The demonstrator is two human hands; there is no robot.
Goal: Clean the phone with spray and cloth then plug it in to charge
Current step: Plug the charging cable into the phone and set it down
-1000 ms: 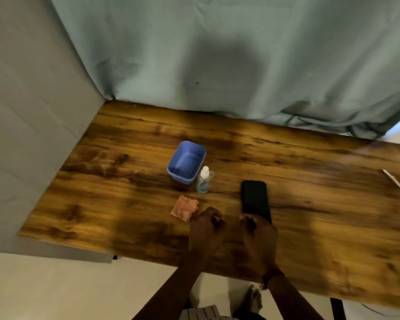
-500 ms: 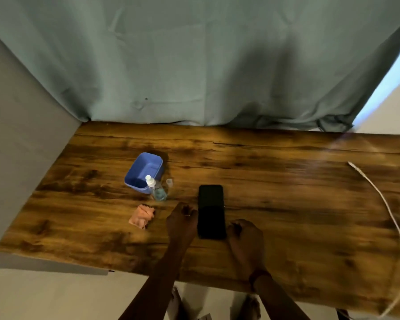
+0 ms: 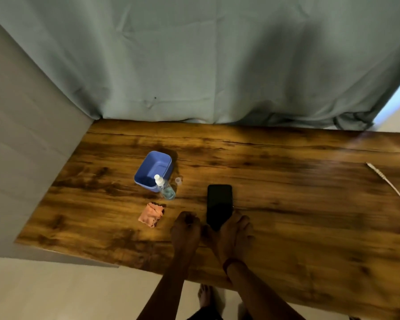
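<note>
A black phone [image 3: 219,204] lies screen up on the wooden table [image 3: 298,204]. My right hand [image 3: 234,232] grips its near end, thumb on the left edge and fingers on the right. My left hand [image 3: 186,227] sits just left of the phone with its fingers curled in and nothing in it. A small clear spray bottle [image 3: 165,189] with a white nozzle stands further left, its clear cap [image 3: 178,180] beside it. A crumpled pink cloth [image 3: 151,214] lies in front of the bottle. A white charging cable [image 3: 393,190] runs along the table's right side.
A blue plastic tub [image 3: 153,169] stands right behind the spray bottle. A grey-green curtain [image 3: 206,65] hangs along the table's far edge and a grey wall [image 3: 21,146] borders the left. The near table edge runs just under my wrists.
My right hand has moved from beside the phone onto its near end and taken hold of it. My left hand stays curled left of the phone. The view shifted slightly.
</note>
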